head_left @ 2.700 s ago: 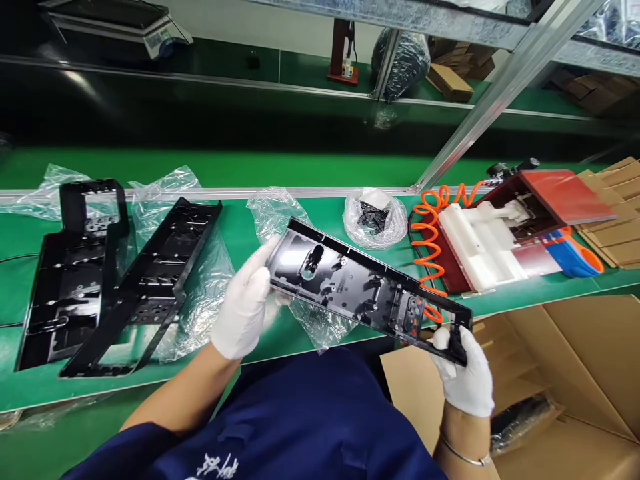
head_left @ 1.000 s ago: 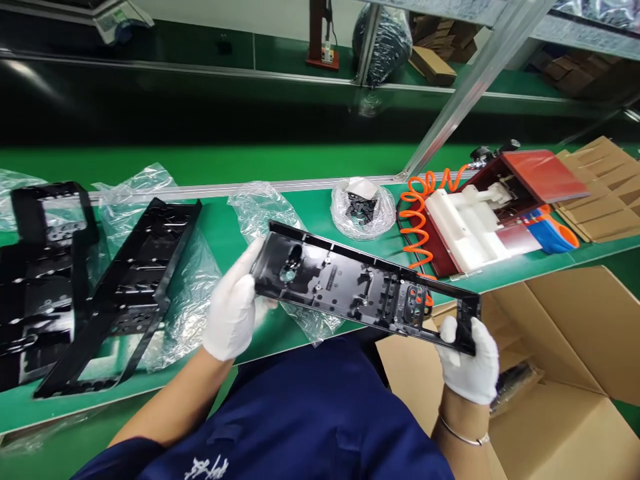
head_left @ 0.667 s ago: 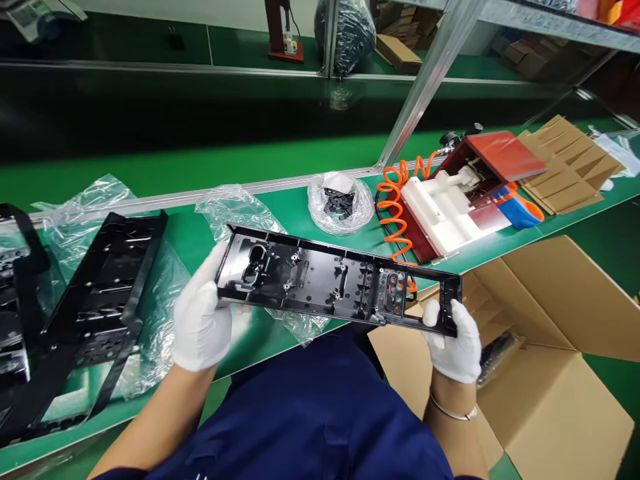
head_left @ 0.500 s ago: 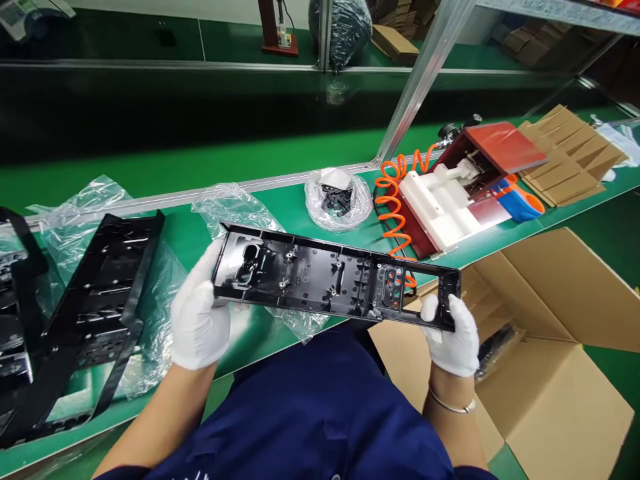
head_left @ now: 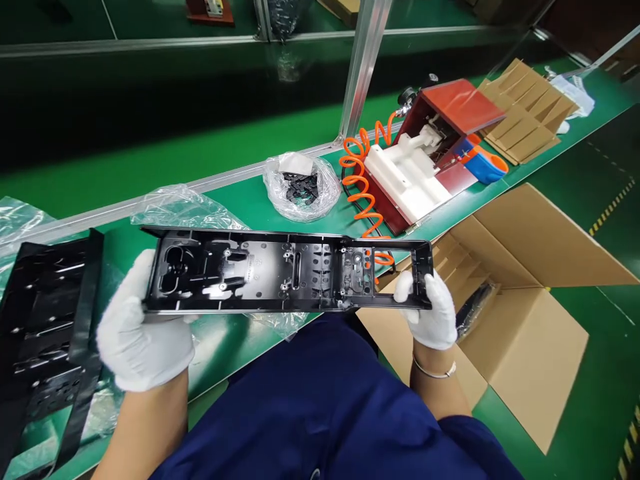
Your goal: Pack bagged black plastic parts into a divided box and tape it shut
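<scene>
A long black plastic housing point(head_left: 270, 273) is held level in front of me, its ribbed inner side facing up. My left hand point(head_left: 143, 333), in a white glove, grips its wide left end, with some fingers hidden underneath. At the narrow right end, my gloved right hand point(head_left: 433, 310) is closed around the frame, one finger through the rectangular opening. Beyond the housing, a clear plastic bag point(head_left: 303, 200) of small black parts lies on the green bench point(head_left: 235, 203). A similar black housing point(head_left: 50, 320) rests on clear plastic film at the left.
Behind the right end stands a red fixture box point(head_left: 460, 100) with a white block point(head_left: 405, 180) and a coiled orange hose point(head_left: 357, 177). An open carton point(head_left: 535, 347) sits at the right. Cardboard dividers point(head_left: 530, 110) lie farther back. A metal post point(head_left: 365, 67) rises from the bench.
The view has swung right, so the bench things appear farther left. The housing has levelled out and its inside is tipped more toward me. Both hands keep their hold.
</scene>
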Available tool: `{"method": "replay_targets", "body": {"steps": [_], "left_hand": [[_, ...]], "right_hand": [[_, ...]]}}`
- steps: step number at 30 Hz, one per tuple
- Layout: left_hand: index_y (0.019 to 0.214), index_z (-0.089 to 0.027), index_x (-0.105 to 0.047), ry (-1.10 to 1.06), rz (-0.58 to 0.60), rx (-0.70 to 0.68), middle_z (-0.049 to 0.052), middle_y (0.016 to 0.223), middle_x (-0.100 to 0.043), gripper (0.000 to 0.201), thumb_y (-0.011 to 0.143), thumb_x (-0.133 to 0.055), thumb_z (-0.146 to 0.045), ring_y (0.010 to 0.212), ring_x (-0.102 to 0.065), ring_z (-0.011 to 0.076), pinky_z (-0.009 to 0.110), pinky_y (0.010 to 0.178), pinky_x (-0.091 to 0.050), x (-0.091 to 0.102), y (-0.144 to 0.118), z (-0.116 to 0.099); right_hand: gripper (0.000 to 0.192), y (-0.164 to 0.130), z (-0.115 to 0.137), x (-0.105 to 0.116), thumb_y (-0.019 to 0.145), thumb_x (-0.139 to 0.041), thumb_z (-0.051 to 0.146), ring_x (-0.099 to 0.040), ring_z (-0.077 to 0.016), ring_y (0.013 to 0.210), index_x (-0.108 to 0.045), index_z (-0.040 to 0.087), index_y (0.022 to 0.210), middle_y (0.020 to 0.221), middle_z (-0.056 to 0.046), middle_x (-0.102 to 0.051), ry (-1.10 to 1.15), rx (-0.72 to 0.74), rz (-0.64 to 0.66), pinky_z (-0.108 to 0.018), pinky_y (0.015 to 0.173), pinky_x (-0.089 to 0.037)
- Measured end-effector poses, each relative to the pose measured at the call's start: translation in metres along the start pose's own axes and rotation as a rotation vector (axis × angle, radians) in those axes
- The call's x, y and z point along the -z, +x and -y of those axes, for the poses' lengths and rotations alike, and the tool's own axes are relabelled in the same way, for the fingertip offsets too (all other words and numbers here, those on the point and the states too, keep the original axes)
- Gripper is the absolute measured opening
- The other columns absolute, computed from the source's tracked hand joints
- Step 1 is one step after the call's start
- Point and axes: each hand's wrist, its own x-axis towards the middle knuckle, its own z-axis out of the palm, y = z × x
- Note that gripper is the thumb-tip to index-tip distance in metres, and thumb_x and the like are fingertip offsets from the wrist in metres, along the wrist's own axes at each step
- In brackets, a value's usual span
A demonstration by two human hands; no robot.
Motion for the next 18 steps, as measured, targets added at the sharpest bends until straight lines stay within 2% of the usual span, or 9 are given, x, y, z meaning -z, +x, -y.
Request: {"method": "replay_targets", "body": {"steps": [2,3,6,8,10,12,13,16,18], "left_hand": [[0.099,-0.013,-0.078,0.034,-0.007,-0.099,0.001,0.078,-0.073,0.029,0.078,-0.061,-0.024,0.049,-0.054,0.0111,0.021,0.028,-0.037,-0.005,-0.001,-0.001],[0.098,-0.013,-0.078,0.045,-0.009,-0.123,0.002,0.079,-0.074,0.029,0.078,-0.061,-0.023,0.052,-0.057,0.0121,0.021,0.029,-0.039,-0.006,-0.001,-0.001],[0.097,-0.018,-0.078,0.026,-0.035,-0.091,-0.001,0.088,-0.076,0.024,0.077,-0.066,-0.024,0.076,-0.067,0.0154,0.023,0.05,-0.057,-0.007,0.003,0.002],[0.097,-0.021,-0.077,-0.033,-0.018,0.036,-0.001,0.1,-0.077,0.027,0.078,-0.07,-0.038,0.097,-0.068,0.0189,0.029,0.073,-0.063,-0.01,0.007,0.006],[0.101,-0.022,-0.074,-0.122,0.044,0.26,0.003,0.114,-0.074,0.048,0.077,-0.066,-0.063,0.116,-0.064,0.0248,0.038,0.089,-0.061,-0.015,0.01,0.008],[0.107,-0.021,-0.071,-0.223,0.124,0.481,0.009,0.125,-0.071,0.072,0.073,-0.054,-0.082,0.128,-0.058,0.0302,0.047,0.099,-0.056,-0.022,0.013,0.011],[0.109,-0.021,-0.07,-0.264,0.14,0.554,0.011,0.126,-0.07,0.077,0.072,-0.05,-0.086,0.129,-0.057,0.0314,0.049,0.101,-0.054,-0.026,0.015,0.012],[0.114,-0.024,-0.069,-0.35,0.117,0.573,0.01,0.124,-0.071,0.079,0.077,-0.042,-0.088,0.125,-0.061,0.0311,0.048,0.105,-0.052,-0.032,0.018,0.016],[0.117,-0.024,-0.068,-0.369,0.093,0.525,0.009,0.119,-0.072,0.07,0.083,-0.044,-0.08,0.117,-0.065,0.0301,0.048,0.103,-0.053,-0.031,0.021,0.02]], "right_hand": [[0.044,0.0,-0.001,0.001,0.098,-0.046,0.05,-0.028,-0.0074,0.034,-0.067,0.02,0.074,0.041,0.006,-0.038,-0.015,-0.002,0.004,-0.026,0.039,-0.016],[0.044,-0.001,-0.001,0.002,0.098,-0.045,0.05,-0.028,-0.0078,0.034,-0.067,0.02,0.073,0.041,0.006,-0.037,-0.021,-0.001,0.003,-0.026,0.04,-0.017],[0.043,-0.002,-0.001,0.004,0.098,-0.045,0.049,-0.028,-0.0089,0.034,-0.066,0.021,0.073,0.041,0.005,-0.038,-0.066,0.004,0.003,-0.027,0.039,-0.018],[0.038,-0.002,0.0,0.002,0.096,-0.048,0.048,-0.032,-0.0098,0.034,-0.065,0.021,0.076,0.047,0.004,-0.048,-0.17,0.027,0.021,-0.027,0.037,-0.022],[0.028,0.0,0.002,-0.004,0.094,-0.052,0.043,-0.041,-0.0121,0.04,-0.064,0.021,0.082,0.059,0.0,-0.058,-0.375,0.109,0.059,-0.028,0.038,-0.031],[0.017,0.003,0.003,-0.017,0.09,-0.056,0.038,-0.047,-0.0145,0.047,-0.063,0.023,0.086,0.064,-0.001,-0.06,-0.65,0.271,0.24,-0.029,0.043,-0.038],[0.013,0.005,0.003,-0.025,0.089,-0.058,0.035,-0.048,-0.0151,0.05,-0.062,0.023,0.086,0.063,0.0,-0.059,-0.804,0.369,0.404,-0.029,0.046,-0.039],[0.008,0.008,-0.005,-0.049,0.091,-0.056,0.025,-0.047,-0.0146,0.052,-0.063,0.022,0.089,0.063,0.001,-0.059,-1.237,0.638,0.89,-0.028,0.048,-0.033],[0.013,0.012,-0.013,-0.06,0.095,-0.053,0.019,-0.049,-0.0147,0.054,-0.064,0.022,0.1,0.07,0.0,-0.065,-1.376,0.752,1.024,-0.028,0.049,-0.031]]}}
